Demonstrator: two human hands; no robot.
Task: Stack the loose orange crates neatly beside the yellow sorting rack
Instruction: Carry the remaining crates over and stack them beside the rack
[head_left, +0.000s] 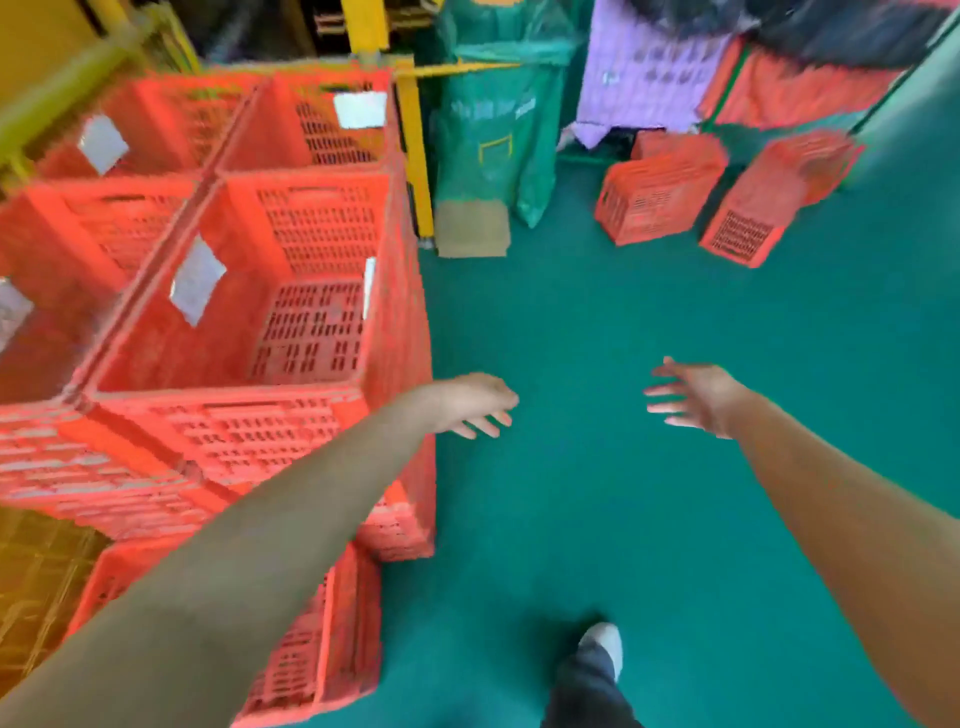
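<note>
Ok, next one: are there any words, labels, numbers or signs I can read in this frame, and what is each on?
No text is legible; the frame is motion-blurred.
white paper labels on the orange crates: too blurred to read.
green bag: pale print and a yellow outline, too blurred to read.
purple sheet: rows of dark marks, too blurred to read.

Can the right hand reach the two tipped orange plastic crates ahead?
Probably not yet: the right hand hangs well short of the tipped orange plastic crates, though only bare green floor lies between.
</note>
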